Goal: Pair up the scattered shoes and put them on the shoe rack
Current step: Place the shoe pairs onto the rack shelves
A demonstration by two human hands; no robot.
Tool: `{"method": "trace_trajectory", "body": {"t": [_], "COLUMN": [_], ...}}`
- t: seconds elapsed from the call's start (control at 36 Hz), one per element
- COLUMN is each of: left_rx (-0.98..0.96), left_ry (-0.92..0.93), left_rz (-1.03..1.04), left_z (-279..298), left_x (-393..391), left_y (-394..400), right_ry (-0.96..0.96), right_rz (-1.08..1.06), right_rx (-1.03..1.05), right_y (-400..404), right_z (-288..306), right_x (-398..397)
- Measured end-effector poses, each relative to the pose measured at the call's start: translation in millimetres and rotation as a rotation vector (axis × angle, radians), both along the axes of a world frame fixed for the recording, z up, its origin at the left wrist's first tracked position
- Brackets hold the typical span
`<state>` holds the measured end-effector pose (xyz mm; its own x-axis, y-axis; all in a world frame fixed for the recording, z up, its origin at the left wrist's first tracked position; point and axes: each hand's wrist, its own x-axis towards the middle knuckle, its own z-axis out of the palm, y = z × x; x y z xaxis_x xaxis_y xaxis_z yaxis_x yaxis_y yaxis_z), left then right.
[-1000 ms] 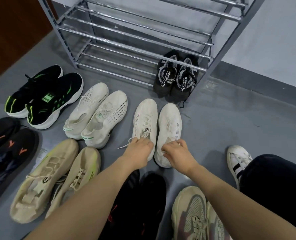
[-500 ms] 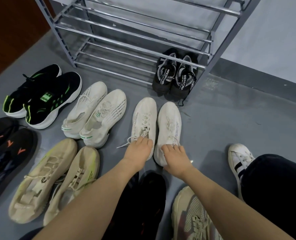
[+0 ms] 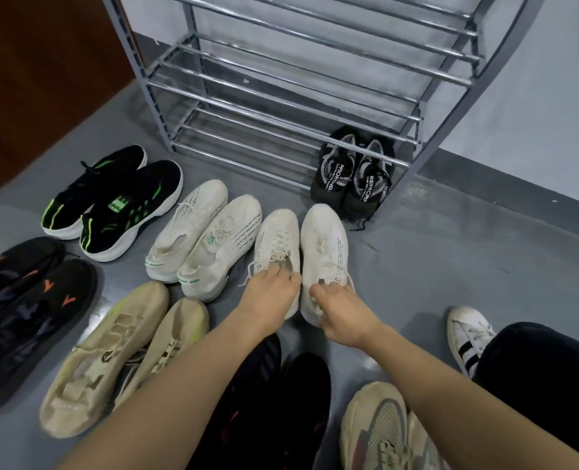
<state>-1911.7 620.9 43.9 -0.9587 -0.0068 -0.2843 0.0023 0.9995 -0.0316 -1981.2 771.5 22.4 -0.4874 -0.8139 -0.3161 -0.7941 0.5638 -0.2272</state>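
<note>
Two plain white sneakers stand side by side on the grey floor, toes toward the rack. My left hand (image 3: 271, 293) grips the heel opening of the left white sneaker (image 3: 277, 232). My right hand (image 3: 337, 308) grips the heel opening of the right white sneaker (image 3: 325, 232). The metal shoe rack (image 3: 281, 106) stands just beyond, its bars bare. A black and grey pair (image 3: 352, 174) sits at the rack's lowest level on the right.
Paired shoes lie around: black and green (image 3: 115, 201), white with green trim (image 3: 199, 239), dark with orange marks (image 3: 26, 307), beige (image 3: 118, 354), black (image 3: 274, 401), and beige-grey (image 3: 379, 432). My white striped shoe (image 3: 467, 337) and dark trouser leg are right.
My fingers have slid from the heels into the openings of the two white sneakers and curled round them. The view has tilted up, showing more of the rack.
</note>
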Motion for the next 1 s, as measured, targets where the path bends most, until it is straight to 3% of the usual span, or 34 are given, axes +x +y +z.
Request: {"method": "trace_trajectory", "body": {"t": [0.25,0.58,0.75,0.94,1.0], "left_rx": [0.047,0.037,0.029,0.027,0.012], "left_ry": [0.071,0.237,0.278,0.211,0.314], "left_rz": [-0.016,0.046,0.122,0.226,0.210], "left_z": [31,73,67,49,40], "left_x": [2,-17,-42,-87,-100], "left_y": [-6,-46,-69,-103,-110], "right_ry": [-0.018,0.109,0.148,-0.003,0.011], "right_rz": [-0.009,-0.042,-0.034,-0.021,-0.004], "right_rx": [-0.075,-0.157,-0.211,-0.263,-0.259], "right_y": [-9,-55,-85,-126,-134], "right_z": [34,84,79,64,56], "right_x": [-6,-24,-55,-99,-112]}}
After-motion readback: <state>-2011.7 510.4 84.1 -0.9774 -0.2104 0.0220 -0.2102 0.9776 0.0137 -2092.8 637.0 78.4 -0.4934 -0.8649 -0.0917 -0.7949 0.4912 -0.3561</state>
